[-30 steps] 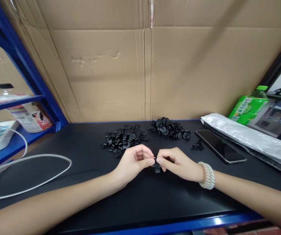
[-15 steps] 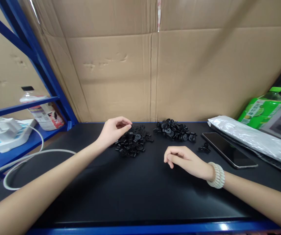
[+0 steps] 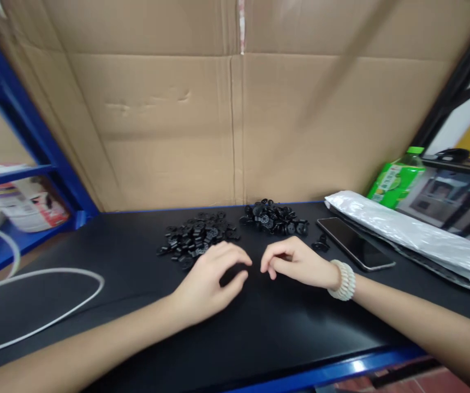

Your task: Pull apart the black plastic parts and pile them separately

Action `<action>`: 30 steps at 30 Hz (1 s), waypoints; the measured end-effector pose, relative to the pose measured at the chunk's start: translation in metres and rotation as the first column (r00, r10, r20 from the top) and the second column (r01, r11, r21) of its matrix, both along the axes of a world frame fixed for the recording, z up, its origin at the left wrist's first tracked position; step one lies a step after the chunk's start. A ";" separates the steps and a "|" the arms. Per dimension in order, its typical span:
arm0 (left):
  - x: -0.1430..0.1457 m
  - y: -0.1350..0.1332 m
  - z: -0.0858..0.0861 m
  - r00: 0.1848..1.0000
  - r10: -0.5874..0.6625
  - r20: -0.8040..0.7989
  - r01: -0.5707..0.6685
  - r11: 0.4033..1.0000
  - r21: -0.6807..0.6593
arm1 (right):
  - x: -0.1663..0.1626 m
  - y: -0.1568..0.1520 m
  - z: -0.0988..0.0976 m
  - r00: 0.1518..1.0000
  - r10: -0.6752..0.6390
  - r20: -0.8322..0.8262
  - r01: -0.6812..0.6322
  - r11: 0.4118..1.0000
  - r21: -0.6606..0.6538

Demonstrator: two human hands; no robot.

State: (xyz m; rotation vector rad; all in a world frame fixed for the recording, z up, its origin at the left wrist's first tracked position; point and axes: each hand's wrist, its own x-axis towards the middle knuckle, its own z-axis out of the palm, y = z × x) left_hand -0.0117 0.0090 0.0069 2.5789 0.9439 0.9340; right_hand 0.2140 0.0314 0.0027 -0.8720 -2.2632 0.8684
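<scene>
A person's two bare hands are over a black table (image 3: 284,322), with a dark phone (image 3: 355,243) lying flat on its right half; every place below is told from that phone. The left hand (image 3: 214,281) is the farther one, well to the left of the phone, palm down, its fingers bent and its thumb apart from the forefinger, leaving a clear gap with no object visible in it. The right hand (image 3: 296,265) is nearer, between the left hand and the phone. Its fingers are loosely curled toward the thumb, and I cannot tell whether anything is tucked inside. The fingertips of the two hands face each other without touching. A pale coiled bracelet (image 3: 347,278) circles the right wrist, just in front of the phone.

Small black plastic parts sit on the table in two heaps. The left heap (image 3: 197,234) is well to the left of the phone, just behind the left hand, which partly covers its near side. The right heap (image 3: 273,217) is nearer, left of the phone's far end. A loose black piece (image 3: 320,244) lies just beside the phone's left edge; its exact shape is unclear.

To the right of the phone is a long, shiny white package (image 3: 402,229), and behind that a bottle with a green cap and label (image 3: 398,177). Far to the left of the phone, a white cable (image 3: 102,281) loops across the table. Cardboard (image 3: 169,136) stands behind everything.
</scene>
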 end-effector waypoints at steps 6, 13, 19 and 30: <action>0.008 -0.009 -0.015 0.986 -0.149 -0.081 0.139 0.984 -0.112 | 0.029 0.019 0.025 0.965 -0.217 0.151 0.190 0.966 0.176; 0.007 -0.010 -0.013 0.982 -0.169 -0.089 0.158 0.981 -0.110 | 0.084 0.039 0.048 0.742 -0.536 0.404 0.380 0.832 0.405; 0.008 -0.012 -0.014 0.979 -0.183 -0.086 0.173 0.978 -0.118 | 0.103 0.044 0.047 0.598 -0.567 0.567 0.401 0.824 0.400; 0.009 -0.012 -0.013 0.978 -0.195 -0.071 0.186 0.976 -0.113 | 0.099 0.041 0.044 0.554 -0.468 0.689 0.514 0.843 0.159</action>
